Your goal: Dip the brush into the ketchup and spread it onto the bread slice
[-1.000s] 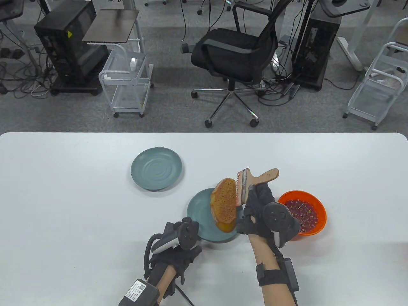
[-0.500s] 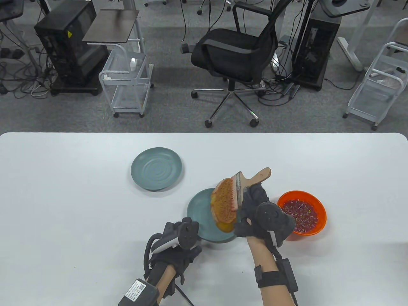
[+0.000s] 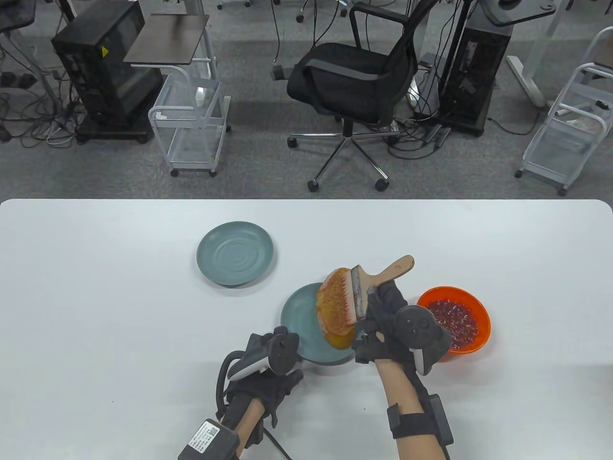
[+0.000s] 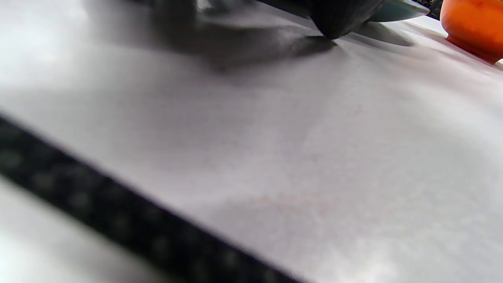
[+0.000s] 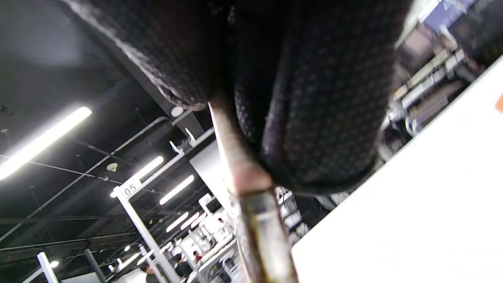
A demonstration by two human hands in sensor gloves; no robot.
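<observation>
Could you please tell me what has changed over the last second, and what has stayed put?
The right hand swept the brush leftward from the bread's edge onto its face, bristles now pressed against it. The left hand, both plates and the orange bowl stayed as they were.

White overhead post, right wrist view: "05"
Black computer case, table view: yellow warning sticker, text too small to read

Wooden-handled brush; matt white table.
</observation>
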